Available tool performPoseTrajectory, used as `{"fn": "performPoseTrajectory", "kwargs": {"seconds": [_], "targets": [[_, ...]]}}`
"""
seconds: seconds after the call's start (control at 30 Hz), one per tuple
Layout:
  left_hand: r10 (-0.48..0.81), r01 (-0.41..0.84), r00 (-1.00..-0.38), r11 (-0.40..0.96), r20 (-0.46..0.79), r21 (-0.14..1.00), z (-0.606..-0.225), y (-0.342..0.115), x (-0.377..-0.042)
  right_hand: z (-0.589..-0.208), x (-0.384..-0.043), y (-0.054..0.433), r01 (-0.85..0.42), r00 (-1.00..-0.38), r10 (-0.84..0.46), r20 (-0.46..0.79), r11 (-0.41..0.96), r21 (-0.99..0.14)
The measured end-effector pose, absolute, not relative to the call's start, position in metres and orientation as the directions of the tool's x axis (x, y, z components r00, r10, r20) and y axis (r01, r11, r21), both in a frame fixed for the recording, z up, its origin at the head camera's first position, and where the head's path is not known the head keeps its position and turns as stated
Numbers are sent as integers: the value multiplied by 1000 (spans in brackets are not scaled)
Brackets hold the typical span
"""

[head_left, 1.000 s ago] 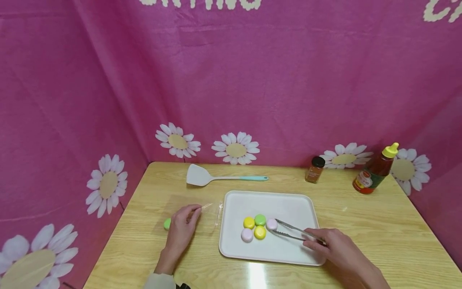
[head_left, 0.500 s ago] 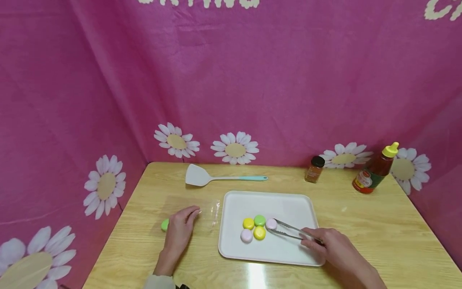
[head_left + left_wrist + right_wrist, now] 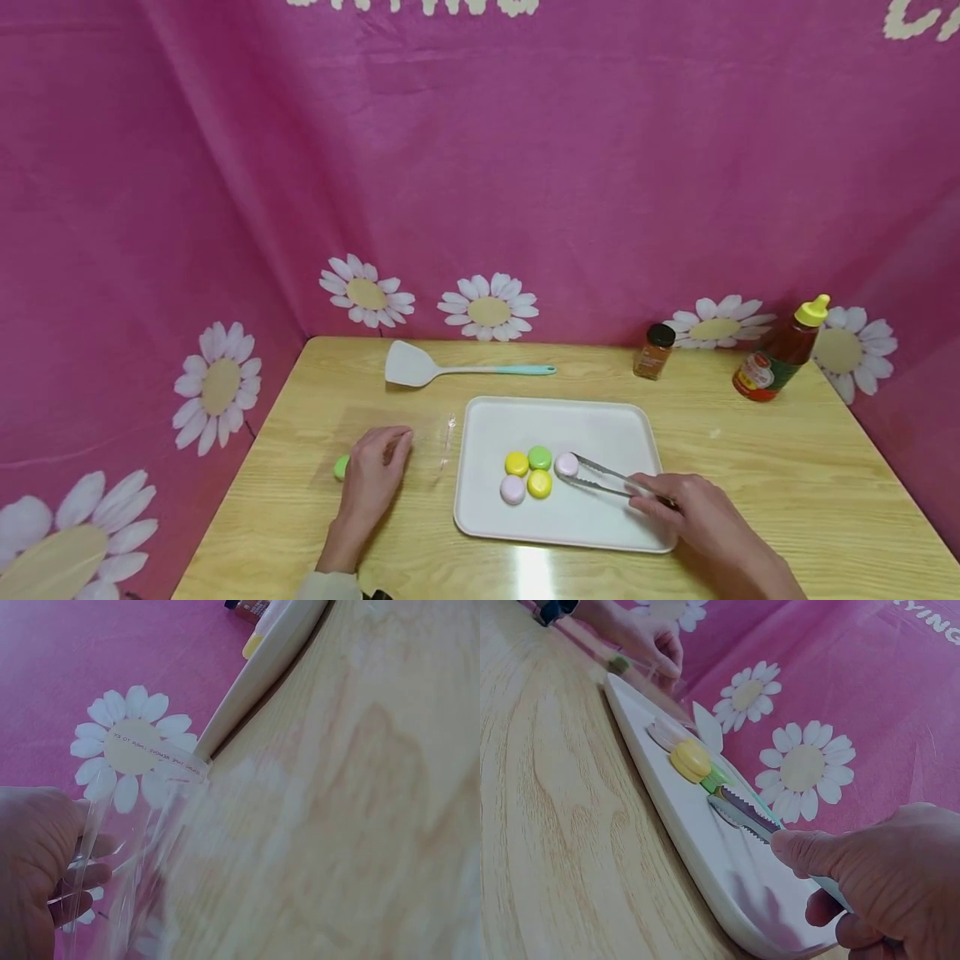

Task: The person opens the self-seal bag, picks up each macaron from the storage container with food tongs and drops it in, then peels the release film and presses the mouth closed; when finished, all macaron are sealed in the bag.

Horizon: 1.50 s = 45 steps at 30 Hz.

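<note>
My left hand point(image 3: 372, 471) pinches the opening of a clear plastic bag point(image 3: 124, 900), left of the white tray point(image 3: 592, 521). A green macaron point(image 3: 341, 467) shows beside that hand, partly hidden, apparently inside the bag. My right hand point(image 3: 693, 508) grips metal tongs point(image 3: 611, 483) over the tray. Their tips lie on either side of a lilac macaron point(image 3: 567, 464), at the right of a small group. Beside it on the tray are a green macaron point(image 3: 539, 457), two yellow macarons point(image 3: 539, 483) and another lilac macaron point(image 3: 513, 489).
Behind the tray lies a white spatula point(image 3: 411, 364) with a turquoise handle end. A small spice jar point(image 3: 654, 352) and a red sauce bottle point(image 3: 777, 354) with a yellow cap stand at the back right. A pink flowered cloth point(image 3: 585, 167) hangs behind the wooden table point(image 3: 795, 475).
My left hand has shifted slightly left, with the bag and its green macaron. The tongs and the lilac macaron between their tips have edged right, slightly away from the group.
</note>
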<state>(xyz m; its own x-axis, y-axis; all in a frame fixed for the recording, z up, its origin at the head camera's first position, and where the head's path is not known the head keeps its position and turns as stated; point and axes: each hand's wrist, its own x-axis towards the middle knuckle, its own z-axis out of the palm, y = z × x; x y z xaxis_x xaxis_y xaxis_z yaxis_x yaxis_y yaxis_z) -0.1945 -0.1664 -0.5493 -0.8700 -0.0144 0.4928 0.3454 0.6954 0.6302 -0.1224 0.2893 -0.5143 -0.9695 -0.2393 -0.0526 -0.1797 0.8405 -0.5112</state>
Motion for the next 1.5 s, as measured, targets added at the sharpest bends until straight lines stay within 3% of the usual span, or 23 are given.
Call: {"fn": "performPoseTrajectory", "kwargs": {"seconds": [0.2,0.53,0.77,1.23,1.5], "targets": [[-6,344,-876,694,482,633,-549,-164,-193,-515,-123,292,-119,-973,-209,-97,816,-566],[-24,331,-879,688,476,645,-545,-166,-194,-513,-132,294,-209,-976,-206,75,769,-604],[-22,335,-880,678,474,654,-543,-167,-193,-509,-140,292,-344,-938,-261,228,777,-527],[-12,382,-859,653,512,654,-544,-169,-196,-505,-157,280,-471,-879,-332,343,716,-514],[5,441,-823,636,568,634,-546,-171,-197,-505,-168,267,-493,-869,-368,330,695,-524]]}}
